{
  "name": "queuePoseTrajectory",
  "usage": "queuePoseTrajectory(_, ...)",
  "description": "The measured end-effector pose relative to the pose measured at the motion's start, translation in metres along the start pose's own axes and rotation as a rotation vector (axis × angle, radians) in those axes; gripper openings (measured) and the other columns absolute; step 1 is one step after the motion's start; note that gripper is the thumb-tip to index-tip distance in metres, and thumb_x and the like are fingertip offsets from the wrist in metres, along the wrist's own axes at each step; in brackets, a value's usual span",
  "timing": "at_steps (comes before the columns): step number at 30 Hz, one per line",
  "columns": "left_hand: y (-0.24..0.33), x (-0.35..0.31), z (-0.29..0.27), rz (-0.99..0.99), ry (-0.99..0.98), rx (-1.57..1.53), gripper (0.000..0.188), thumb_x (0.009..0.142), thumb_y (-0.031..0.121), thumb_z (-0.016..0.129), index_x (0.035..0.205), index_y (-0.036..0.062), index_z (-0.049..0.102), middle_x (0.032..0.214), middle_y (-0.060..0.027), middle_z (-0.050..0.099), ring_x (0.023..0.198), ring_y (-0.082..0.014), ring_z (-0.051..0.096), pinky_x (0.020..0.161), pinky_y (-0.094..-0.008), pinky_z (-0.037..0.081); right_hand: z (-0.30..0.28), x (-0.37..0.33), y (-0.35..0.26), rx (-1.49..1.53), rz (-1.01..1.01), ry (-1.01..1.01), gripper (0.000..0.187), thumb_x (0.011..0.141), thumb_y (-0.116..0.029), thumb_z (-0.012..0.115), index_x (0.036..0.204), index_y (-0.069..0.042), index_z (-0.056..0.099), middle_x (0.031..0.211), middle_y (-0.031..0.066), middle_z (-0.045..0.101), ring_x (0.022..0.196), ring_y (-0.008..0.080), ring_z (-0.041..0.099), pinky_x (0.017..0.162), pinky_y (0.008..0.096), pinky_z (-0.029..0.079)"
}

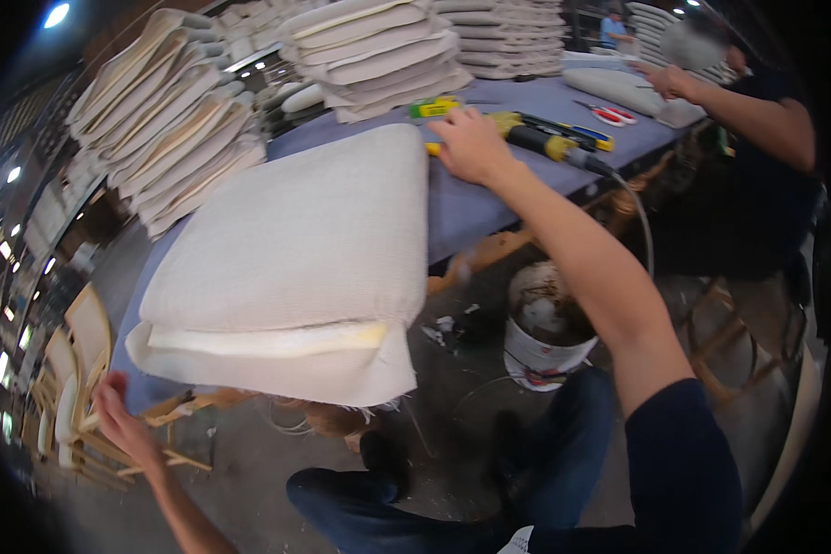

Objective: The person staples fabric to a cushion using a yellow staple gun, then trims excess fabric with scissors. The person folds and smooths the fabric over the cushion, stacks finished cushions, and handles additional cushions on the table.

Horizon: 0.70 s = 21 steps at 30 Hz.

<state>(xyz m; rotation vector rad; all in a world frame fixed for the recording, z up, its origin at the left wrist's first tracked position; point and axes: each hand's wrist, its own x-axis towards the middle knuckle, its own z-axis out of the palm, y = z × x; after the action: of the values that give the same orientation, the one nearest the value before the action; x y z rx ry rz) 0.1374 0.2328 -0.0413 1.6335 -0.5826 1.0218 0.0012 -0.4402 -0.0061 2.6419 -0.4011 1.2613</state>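
Note:
A pale beige upholstered cushion (295, 222) lies on the blue-grey covered table (462, 222) before me. Its near edge hangs loose as a frayed fabric flap (277, 371), with cream padding (268, 339) showing in the gap. Beyond the cushion's far right corner, my right hand (475, 146) is closed over the table. A small yellow end (432, 149) shows by its fingers; what they grip is mostly hidden. A black-and-yellow tool with a hose (545, 140) lies beside that wrist. My left hand (125, 415), fingers apart, holds nothing near the table's left edge.
Tall stacks of cushions (166, 120) (374, 55) stand along the back. Red-handled scissors (614, 115) lie at the right, near a co-worker's hand (669, 81). A white bucket (549, 323) is on the floor below. Wooden chair frames (74, 379) stand at the left.

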Motion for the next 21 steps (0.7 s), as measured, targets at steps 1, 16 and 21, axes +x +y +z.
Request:
queuePoseTrajectory(1, -0.022, 0.036, 0.006, -0.054, -0.015, -0.073, 0.036, 0.116, 0.027, 0.049, 0.119, -0.0012, 0.07, 0.109, -0.0069, 0.069, 0.104, -0.0168, 0.062, 0.1, -0.0367, 0.049, 0.002, -0.004, 0.0, 0.057, -0.016, 0.069, 0.037, 0.094, -0.025, 0.068, 0.129, -0.014, 0.073, 0.123, 0.0147, 0.068, 0.12, 0.0385, 0.063, 0.1, 0.0553, 0.054)
queuePoseTrajectory(16, -0.234, 0.169, 0.068, -0.163, -0.869, 0.524, 0.055, 0.113, 0.039, 0.046, 0.147, -0.0032, 0.058, 0.153, -0.027, 0.058, 0.142, -0.0409, 0.054, 0.12, -0.0417, 0.04, -0.022, -0.02, -0.004, 0.229, -0.047, -0.18, 0.049, 0.092, -0.023, 0.069, 0.139, -0.009, 0.067, 0.105, 0.024, 0.077, 0.098, 0.0451, 0.073, 0.091, 0.053, 0.058)
queuePoseTrajectory(21, -0.288, 0.236, -0.042, 0.017, -0.997, 1.071, 0.065, 0.112, 0.042, 0.042, 0.16, -0.0008, 0.046, 0.166, -0.0256, 0.045, 0.153, -0.0389, 0.043, 0.127, -0.0423, 0.033, -0.031, -0.008, -0.031, 0.262, 0.028, -0.296, 0.057, 0.094, -0.033, 0.067, 0.146, -0.01, 0.061, 0.12, 0.0278, 0.075, 0.11, 0.0474, 0.071, 0.097, 0.0551, 0.057)
